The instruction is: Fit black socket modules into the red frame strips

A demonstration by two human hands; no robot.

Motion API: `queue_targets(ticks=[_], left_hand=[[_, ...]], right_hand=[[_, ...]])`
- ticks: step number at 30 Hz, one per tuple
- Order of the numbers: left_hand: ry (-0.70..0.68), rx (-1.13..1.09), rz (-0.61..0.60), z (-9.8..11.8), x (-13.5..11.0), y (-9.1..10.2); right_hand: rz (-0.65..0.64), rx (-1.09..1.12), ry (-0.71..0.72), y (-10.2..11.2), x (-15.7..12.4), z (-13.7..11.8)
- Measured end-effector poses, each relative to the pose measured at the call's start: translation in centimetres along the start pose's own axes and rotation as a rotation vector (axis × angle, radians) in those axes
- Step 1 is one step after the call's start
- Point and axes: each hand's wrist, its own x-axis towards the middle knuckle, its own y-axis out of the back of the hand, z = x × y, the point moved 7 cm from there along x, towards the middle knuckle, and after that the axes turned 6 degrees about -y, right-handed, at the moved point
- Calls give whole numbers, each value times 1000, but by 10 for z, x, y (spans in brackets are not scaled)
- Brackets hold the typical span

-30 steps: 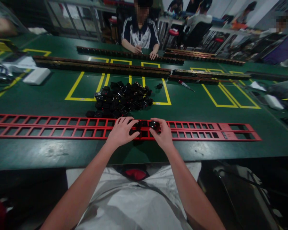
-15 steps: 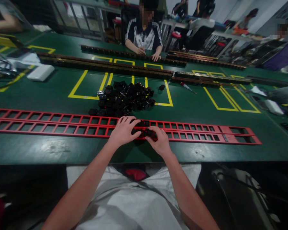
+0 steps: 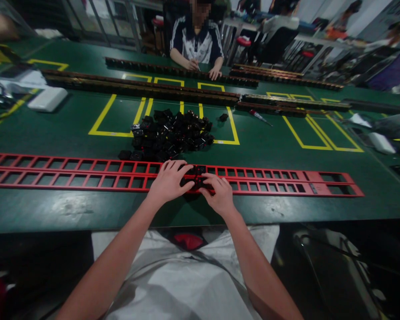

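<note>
A long red frame point(image 3: 263, 187) with two rows of square openings lies across the table in front of me. Small black blocks point(image 3: 200, 170) sit in its middle openings, between my hands. My left hand point(image 3: 167, 181) curls over the frame, fingers at the far row and thumb at the near one, against the black blocks; its grip is partly hidden. With finger and thumb closed about a black block in the near row, my right hand point(image 3: 220, 192) rests just to the right. Beyond the frame is a pile of similar black blocks point(image 3: 173, 135).
Long dark copper-edged strips point(image 3: 146, 88) lie farther back on the green table point(image 3: 266, 155). A screwdriver point(image 3: 258, 116), a single black block point(image 3: 223, 117) and a white box point(image 3: 48, 99) are on it too. A co-worker point(image 3: 197, 42) sits opposite, hands at a strip.
My right hand has shifted slightly left, closer to my left hand, with its block. The view has tilted a little; the pile looks the same.
</note>
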Motion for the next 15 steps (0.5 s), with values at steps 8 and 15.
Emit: queue_targets(ticks=[8, 15], left_hand=[[-1, 14, -7, 1, 1, -1], [3, 9, -4, 1, 1, 0]], right_hand=[[30, 2, -2, 0, 1, 1], [-9, -48, 17, -1, 1, -1]])
